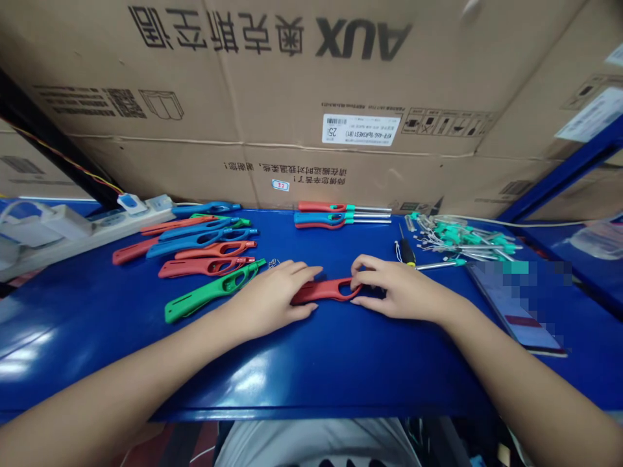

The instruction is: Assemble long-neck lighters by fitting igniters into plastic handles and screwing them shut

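A red gas lighter handle [331, 290] lies on the blue table with its loop toward the right. The fingers of my left hand [270, 298] close around its left end, with the thumb along the near side. At the loop end my right hand [396, 288] grips with bent fingers and thumb. Just behind my left hand are small metal pieces [274, 263], probably screws, partly covered. A green lighter handle [209, 292] lies left of that hand. Beyond my right hand, a black and yellow screwdriver [406, 251] rests beside a metal lighter tube [438, 264] with a teal end.
Several red, orange and blue handles [214, 241] lie at the left. Three lighters with metal tubes [321, 219] sit at the back. A pile of teal-ended tubes [462, 237] and a flat screen device [520, 318] are on the right. A power strip [107, 227] and cardboard box [272, 84] border the table.
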`<action>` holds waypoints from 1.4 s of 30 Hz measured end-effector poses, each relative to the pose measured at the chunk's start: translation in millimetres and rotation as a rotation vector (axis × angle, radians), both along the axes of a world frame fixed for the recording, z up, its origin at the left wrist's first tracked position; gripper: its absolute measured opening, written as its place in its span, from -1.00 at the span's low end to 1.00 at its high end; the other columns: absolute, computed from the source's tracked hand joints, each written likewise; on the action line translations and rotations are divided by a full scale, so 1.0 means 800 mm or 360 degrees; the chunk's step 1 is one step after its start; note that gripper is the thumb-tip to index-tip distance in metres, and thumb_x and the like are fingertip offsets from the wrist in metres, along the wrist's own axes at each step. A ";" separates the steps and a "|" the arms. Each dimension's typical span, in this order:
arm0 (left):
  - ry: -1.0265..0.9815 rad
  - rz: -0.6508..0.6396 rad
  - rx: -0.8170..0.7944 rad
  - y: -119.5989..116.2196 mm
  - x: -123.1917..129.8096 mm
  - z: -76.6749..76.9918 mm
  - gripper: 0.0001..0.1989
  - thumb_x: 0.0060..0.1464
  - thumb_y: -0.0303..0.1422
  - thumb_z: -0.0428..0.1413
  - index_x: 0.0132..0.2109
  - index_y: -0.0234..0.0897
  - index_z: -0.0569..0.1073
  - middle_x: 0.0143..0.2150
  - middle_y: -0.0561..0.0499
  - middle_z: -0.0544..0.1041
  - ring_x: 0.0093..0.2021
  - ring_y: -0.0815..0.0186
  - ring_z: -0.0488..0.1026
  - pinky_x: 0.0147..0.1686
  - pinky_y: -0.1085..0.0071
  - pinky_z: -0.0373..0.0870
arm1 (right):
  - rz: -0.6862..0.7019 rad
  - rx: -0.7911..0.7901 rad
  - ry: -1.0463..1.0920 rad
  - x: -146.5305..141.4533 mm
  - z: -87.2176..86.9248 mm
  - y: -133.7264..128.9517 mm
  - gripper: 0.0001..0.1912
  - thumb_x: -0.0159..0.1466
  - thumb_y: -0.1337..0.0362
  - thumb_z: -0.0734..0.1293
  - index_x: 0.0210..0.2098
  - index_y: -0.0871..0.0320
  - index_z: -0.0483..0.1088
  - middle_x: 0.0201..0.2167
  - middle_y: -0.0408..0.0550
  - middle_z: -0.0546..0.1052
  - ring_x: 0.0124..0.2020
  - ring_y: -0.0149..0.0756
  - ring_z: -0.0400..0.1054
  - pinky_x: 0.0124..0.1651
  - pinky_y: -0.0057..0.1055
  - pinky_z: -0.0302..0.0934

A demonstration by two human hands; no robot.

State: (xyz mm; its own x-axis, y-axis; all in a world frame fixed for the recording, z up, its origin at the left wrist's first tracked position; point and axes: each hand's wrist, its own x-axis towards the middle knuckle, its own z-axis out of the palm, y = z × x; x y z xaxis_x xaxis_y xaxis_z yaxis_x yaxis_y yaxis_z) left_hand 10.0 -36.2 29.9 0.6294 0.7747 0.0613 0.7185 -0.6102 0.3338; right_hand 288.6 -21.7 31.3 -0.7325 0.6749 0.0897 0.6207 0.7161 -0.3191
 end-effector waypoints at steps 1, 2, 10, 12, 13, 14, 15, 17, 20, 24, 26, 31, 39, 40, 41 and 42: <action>0.0011 0.0042 -0.0007 0.002 -0.003 0.000 -0.41 0.16 -0.30 0.23 0.31 -0.24 0.33 0.17 -0.16 0.47 0.15 0.04 0.44 0.13 0.13 0.41 | -0.0014 0.0009 -0.0003 0.003 0.000 0.002 -0.83 0.34 0.19 0.35 -0.13 0.07 0.51 -0.01 -0.02 0.46 -0.25 -0.30 0.45 -0.20 -0.35 0.31; 0.0016 0.0068 -0.0010 0.003 -0.005 0.000 -0.41 0.16 -0.32 0.23 0.30 -0.25 0.34 0.16 -0.16 0.48 0.14 0.04 0.44 0.12 0.13 0.41 | -0.0028 0.0020 0.0001 0.005 -0.001 0.004 -0.82 0.36 0.18 0.33 -0.11 0.07 0.53 -0.02 -0.02 0.47 -0.25 -0.29 0.45 -0.20 -0.34 0.31; -0.0022 0.0038 0.0084 0.005 -0.005 -0.009 -0.50 0.18 -0.37 0.19 0.25 -0.33 0.39 0.13 -0.17 0.50 0.12 0.04 0.45 0.14 0.12 0.40 | 0.0043 -0.0130 0.0539 0.005 -0.002 0.016 -0.75 0.42 0.16 0.27 -0.10 0.08 0.57 -0.11 0.02 0.52 -0.12 -0.26 0.45 -0.03 -0.30 0.32; -0.0062 0.0031 0.0092 0.005 -0.003 -0.011 -0.49 0.19 -0.36 0.19 0.26 -0.33 0.38 0.13 -0.17 0.50 0.12 0.05 0.44 0.14 0.12 0.40 | -0.0032 -0.0118 0.0657 0.003 0.000 0.016 -0.75 0.40 0.14 0.29 -0.14 0.07 0.59 -0.12 0.02 0.50 -0.15 -0.26 0.42 -0.09 -0.30 0.31; -0.0082 0.0032 0.0093 0.006 -0.003 -0.012 -0.49 0.20 -0.36 0.19 0.26 -0.33 0.37 0.13 -0.17 0.50 0.12 0.05 0.44 0.14 0.12 0.40 | -0.0083 -0.0122 0.0705 0.003 0.002 0.016 -0.75 0.39 0.13 0.30 -0.17 0.07 0.59 -0.16 0.01 0.49 -0.20 -0.27 0.41 -0.14 -0.31 0.30; -0.0101 0.0031 0.0094 0.006 -0.003 -0.012 -0.49 0.20 -0.35 0.20 0.27 -0.33 0.37 0.13 -0.17 0.50 0.12 0.05 0.44 0.14 0.12 0.40 | -0.0138 -0.0152 0.0742 0.004 0.005 0.016 -0.74 0.39 0.11 0.30 -0.21 0.08 0.59 -0.22 -0.01 0.49 -0.25 -0.29 0.39 -0.19 -0.32 0.28; -0.0116 0.0027 0.0097 0.008 -0.004 -0.013 -0.50 0.21 -0.35 0.20 0.26 -0.32 0.37 0.13 -0.17 0.51 0.12 0.06 0.44 0.14 0.13 0.40 | -0.0191 -0.0204 0.0766 0.005 0.008 0.016 -0.72 0.38 0.10 0.30 -0.25 0.10 0.59 -0.29 -0.03 0.48 -0.31 -0.31 0.37 -0.24 -0.34 0.25; -0.0138 0.0000 0.0109 0.010 -0.005 -0.014 -0.55 0.22 -0.35 0.19 0.23 -0.32 0.39 0.10 -0.16 0.52 0.11 0.07 0.44 0.13 0.14 0.40 | -0.0279 -0.0339 0.0745 0.010 0.013 0.016 -0.67 0.38 0.07 0.29 -0.35 0.14 0.55 -0.40 -0.08 0.45 -0.39 -0.34 0.32 -0.31 -0.37 0.19; -0.0177 -0.0017 0.0083 0.015 -0.007 -0.016 -0.62 0.24 -0.39 0.17 0.19 -0.30 0.43 0.07 -0.14 0.52 0.05 0.11 0.47 0.07 0.18 0.44 | -0.0274 -0.0507 0.0502 0.016 0.014 0.016 -0.59 0.38 0.05 0.26 -0.46 0.17 0.49 -0.46 -0.11 0.42 -0.46 -0.38 0.25 -0.39 -0.40 0.10; -0.0245 -0.0013 0.0015 0.019 -0.008 -0.021 -0.64 0.26 -0.34 0.16 0.17 -0.27 0.44 0.02 -0.11 0.49 -0.12 0.21 0.52 -0.08 0.27 0.49 | -0.0170 -0.0507 0.0042 0.012 0.006 0.013 -0.53 0.37 0.03 0.28 -0.58 0.17 0.35 -0.55 -0.15 0.37 -0.53 -0.41 0.18 -0.43 -0.41 0.02; -0.0256 -0.0003 0.0047 0.018 -0.007 -0.021 -0.66 0.28 -0.30 0.14 0.16 -0.27 0.45 0.02 -0.11 0.49 -0.14 0.21 0.51 -0.09 0.25 0.49 | -0.0193 -0.0366 -0.0097 0.009 0.005 0.012 -0.51 0.34 -0.01 0.32 -0.60 0.17 0.33 -0.57 -0.15 0.37 -0.54 -0.42 0.16 -0.45 -0.41 -0.03; -0.0256 -0.0053 0.0255 0.003 0.002 -0.009 -0.70 0.34 -0.22 0.05 0.09 -0.23 0.51 0.02 -0.11 0.50 0.02 0.13 0.43 0.06 0.12 0.40 | -0.0380 0.0001 0.0021 0.034 0.028 0.015 -0.58 0.39 0.04 0.25 -0.49 0.15 0.41 -0.49 -0.10 0.47 -0.46 -0.37 0.28 -0.34 -0.40 0.09; -0.0120 -0.0337 0.0147 -0.018 0.011 -0.002 -0.52 0.20 -0.07 0.18 0.18 -0.18 0.47 0.20 -0.12 0.45 0.16 0.04 0.39 0.11 0.07 0.40 | -0.0945 -0.0095 -0.0206 0.139 0.032 0.040 -0.80 0.08 0.48 0.38 -0.28 0.18 0.50 -0.24 0.08 0.57 -0.35 -0.22 0.40 -0.29 -0.32 0.22; -0.0101 -0.0335 0.0146 -0.017 0.011 -0.004 -0.56 0.22 -0.12 0.18 0.17 -0.18 0.47 0.21 -0.12 0.45 0.17 0.03 0.39 0.11 0.07 0.40 | -0.0929 -0.0119 -0.0200 0.143 0.028 0.041 -0.78 0.07 0.50 0.38 -0.28 0.18 0.50 -0.23 0.10 0.57 -0.33 -0.21 0.41 -0.28 -0.32 0.23; -0.0087 -0.0334 0.0142 -0.016 0.010 -0.005 -0.61 0.23 -0.16 0.16 0.15 -0.18 0.48 0.20 -0.11 0.46 0.17 0.04 0.40 0.10 0.09 0.41 | -0.0910 -0.0141 -0.0190 0.144 0.026 0.042 -0.78 0.06 0.52 0.38 -0.29 0.18 0.51 -0.24 0.10 0.57 -0.32 -0.22 0.42 -0.29 -0.33 0.23; -0.0078 -0.0331 0.0136 -0.015 0.009 -0.006 -0.66 0.25 -0.21 0.14 0.13 -0.17 0.50 0.19 -0.10 0.47 0.15 0.06 0.41 0.09 0.10 0.42 | -0.0892 -0.0161 -0.0182 0.143 0.024 0.041 -0.79 0.07 0.53 0.37 -0.32 0.17 0.50 -0.28 0.09 0.57 -0.34 -0.24 0.42 -0.31 -0.34 0.22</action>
State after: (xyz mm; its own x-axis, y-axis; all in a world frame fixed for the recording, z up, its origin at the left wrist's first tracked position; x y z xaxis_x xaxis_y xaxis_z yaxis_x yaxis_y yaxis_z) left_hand 17.3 -47.8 24.7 0.7694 0.6194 0.1558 0.5587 -0.7709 0.3059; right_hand 403.3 11.1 50.7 -0.2623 0.9635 -0.0539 0.9308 0.2379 -0.2775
